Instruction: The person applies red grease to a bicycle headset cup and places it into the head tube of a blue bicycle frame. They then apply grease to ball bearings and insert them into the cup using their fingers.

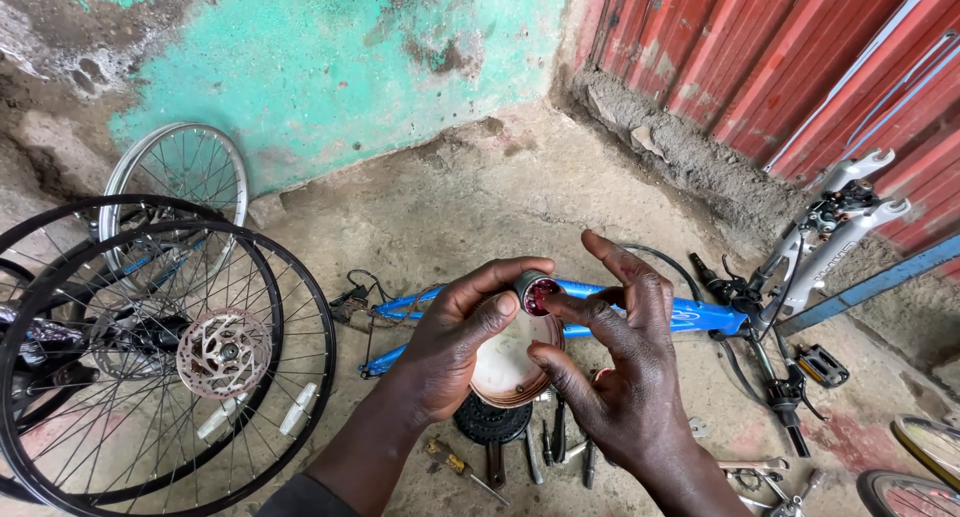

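My left hand (pixel 462 337) pinches a small round metal cup-shaped part (pixel 533 290) with red grease inside, held up in the middle of the view. My right hand (pixel 610 357) is beside it, with its index fingertip pressed into the greasy opening and the other fingers spread. Directly under both hands sits a round tub of reddish grease (pixel 512 365) on the concrete floor. A black gear cluster (pixel 488 422) lies just below the tub.
A blue bicycle frame (pixel 690 315) lies on the floor behind the hands, with a silver fork (pixel 835 232) at right. Black spoked wheels with a disc rotor (pixel 222 352) lean at left. Several hand tools (pixel 545 447) lie near the tub; a pedal (pixel 822 364) is at right.
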